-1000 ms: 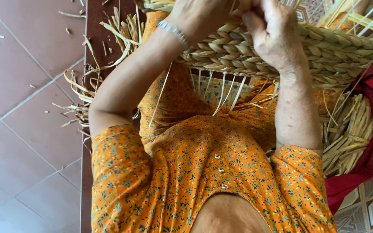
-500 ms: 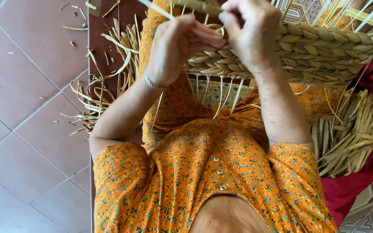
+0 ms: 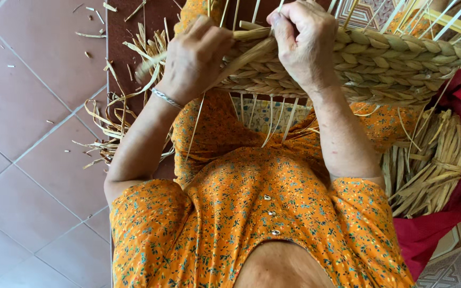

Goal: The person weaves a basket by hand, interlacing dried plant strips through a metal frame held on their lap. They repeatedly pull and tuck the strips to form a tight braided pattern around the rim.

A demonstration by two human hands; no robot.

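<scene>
Left hand (image 3: 196, 58) clenched on straw strand (image 3: 241, 57), right hand (image 3: 304, 45) pinching woven rim (image 3: 380, 64), apparently; best pulled taut, 2 grips close.

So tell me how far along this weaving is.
Done: several braided rows of the woven piece sit tight. In hand: the left hand and right hand grip a straw strand at the top edge. Left: bare thin stakes stick out uncovered, and a bundle of straw on red cloth lies unused.
</scene>
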